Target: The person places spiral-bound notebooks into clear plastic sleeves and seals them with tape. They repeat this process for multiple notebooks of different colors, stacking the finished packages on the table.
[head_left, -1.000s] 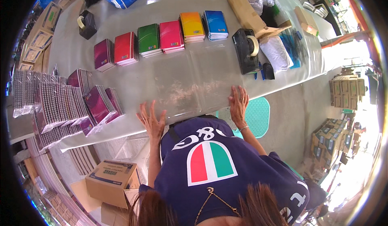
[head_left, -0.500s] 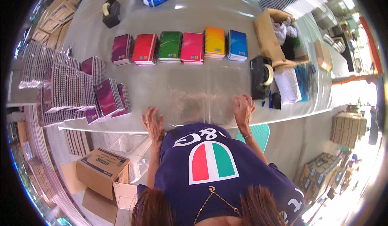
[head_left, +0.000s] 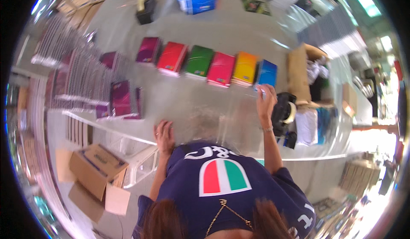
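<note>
Nearest, the left hand (head_left: pixel 164 135) lies at the near edge of the table (head_left: pixel 192 106), its fingers loosely bent and a little parted, with nothing in its hold. To the right of the right hand (head_left: pixel 266 97), and slightly nearer than it, are a white packet (head_left: pixel 306 128) and a black tape dispenser (head_left: pixel 282 111). The right hand's fingers are half bent at the near end of the blue notebooks (head_left: pixel 268 71); whether they grip them I cannot tell. Left of and beyond the left hand, purple notebooks (head_left: pixel 85 79) are piled in clear wrap. Leftward from the right hand, the row runs on through stacks of yellow (head_left: pixel 245 67), pink (head_left: pixel 221 68), green (head_left: pixel 199 60), red (head_left: pixel 173 57) and purple (head_left: pixel 148 49). Beyond and right of that hand stands a cardboard box (head_left: pixel 297 74); farthest, well beyond both hands, sits a blue container (head_left: pixel 196 4).
</note>
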Demonstrator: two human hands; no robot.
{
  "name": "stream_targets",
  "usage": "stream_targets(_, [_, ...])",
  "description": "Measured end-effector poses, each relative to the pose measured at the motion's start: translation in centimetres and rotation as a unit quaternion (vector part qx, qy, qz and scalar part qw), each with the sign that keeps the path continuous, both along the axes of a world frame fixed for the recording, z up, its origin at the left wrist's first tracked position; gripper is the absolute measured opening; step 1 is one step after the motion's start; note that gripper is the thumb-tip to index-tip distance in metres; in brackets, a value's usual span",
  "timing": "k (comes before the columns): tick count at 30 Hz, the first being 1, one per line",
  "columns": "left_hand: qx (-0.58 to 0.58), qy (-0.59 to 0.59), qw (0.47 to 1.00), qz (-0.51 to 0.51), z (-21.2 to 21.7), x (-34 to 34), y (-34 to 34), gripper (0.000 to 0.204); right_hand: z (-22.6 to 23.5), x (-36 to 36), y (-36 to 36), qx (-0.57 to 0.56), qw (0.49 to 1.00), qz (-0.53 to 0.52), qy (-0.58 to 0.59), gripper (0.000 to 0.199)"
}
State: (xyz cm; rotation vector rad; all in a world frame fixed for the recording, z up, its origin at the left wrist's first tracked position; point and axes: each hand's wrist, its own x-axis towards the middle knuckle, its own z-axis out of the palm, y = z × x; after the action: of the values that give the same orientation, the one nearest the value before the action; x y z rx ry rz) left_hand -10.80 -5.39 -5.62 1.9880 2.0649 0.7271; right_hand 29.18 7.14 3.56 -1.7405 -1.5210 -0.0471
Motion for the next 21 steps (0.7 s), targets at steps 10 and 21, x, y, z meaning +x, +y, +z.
stream_targets(10, [0.007,0.006,1.0,-0.01,0.4,0.4,0.4,0.029,-0.5,10.3,7.6,-0.029,0.986,-0.101,0.131,0.014])
stream_targets(21, [0.033,-0.083,0.996,0.0,1.8,0.0,1.3,0.019,-3.7,9.2,6.8,-0.161,0.971,-0.159,0.072,0.065])
